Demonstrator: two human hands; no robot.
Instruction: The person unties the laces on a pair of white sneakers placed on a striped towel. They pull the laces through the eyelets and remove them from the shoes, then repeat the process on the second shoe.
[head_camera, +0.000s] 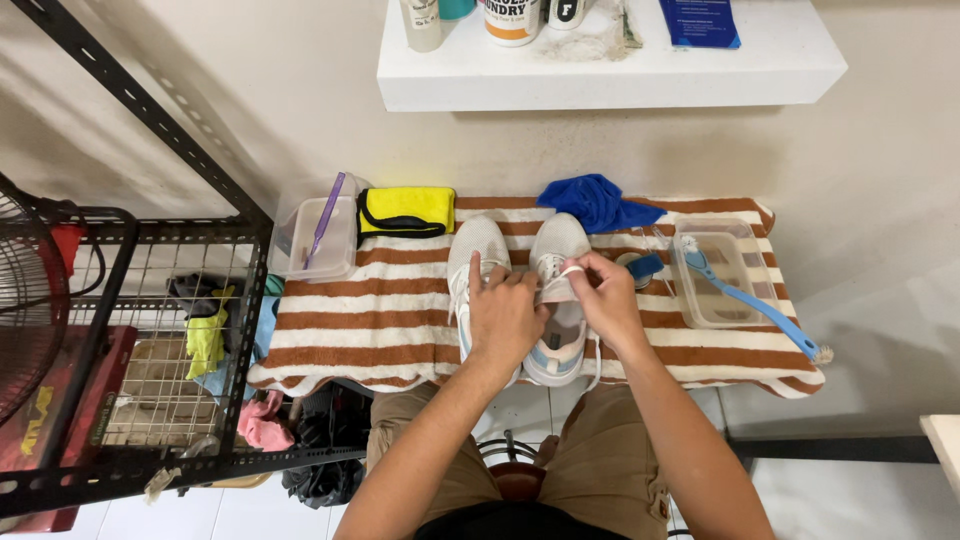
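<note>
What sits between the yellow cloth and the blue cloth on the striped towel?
Head view: only the toe ends of the two white sneakers lie between the yellow cloth and blue cloth, on the brown-and-white striped towel.

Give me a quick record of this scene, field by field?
Surface: brown-and-white striped towel
Left hand: on the left white shoe
Right hand: pinching a lace of the right white shoe
Left side: clear tub with purple toothbrush, yellow cloth
Right side: clear tray, blue brush
Behind: blue cloth
</note>
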